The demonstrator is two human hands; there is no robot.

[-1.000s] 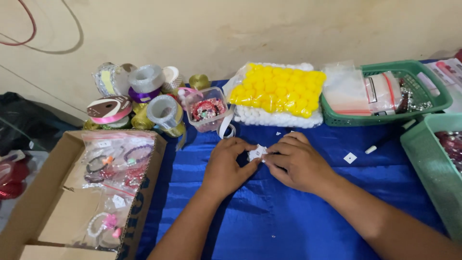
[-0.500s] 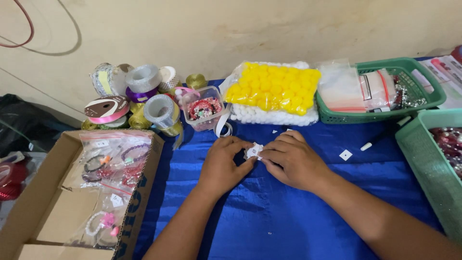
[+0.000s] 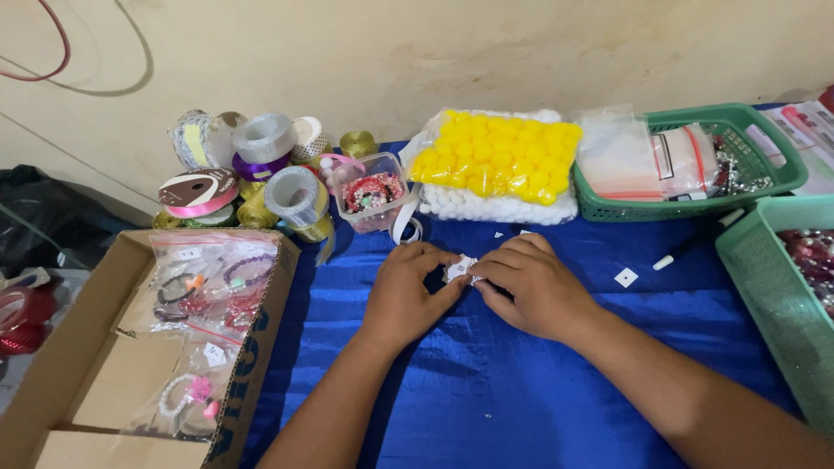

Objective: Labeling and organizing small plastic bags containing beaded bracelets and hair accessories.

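Both of my hands meet over a blue cloth [image 3: 486,391] in the head view. My left hand [image 3: 408,291] and my right hand [image 3: 530,282] pinch a small white piece [image 3: 459,269] between their fingertips. The piece looks like folded paper or ribbon; most of it is hidden by my fingers. A small white paper square [image 3: 625,278] lies on the cloth to the right of my right hand.
A bag of yellow pom-poms [image 3: 495,156] on white ones lies behind my hands. Ribbon spools [image 3: 261,165] and a clear bead box [image 3: 372,195] stand at back left. A cardboard box [image 3: 95,373] of bagged bracelets sits left. Green baskets [image 3: 695,204] [image 3: 773,295] and a white marker [image 3: 695,239] are right.
My hands have stayed together on the white piece, with only small finger movements. The camera view has shifted slightly.
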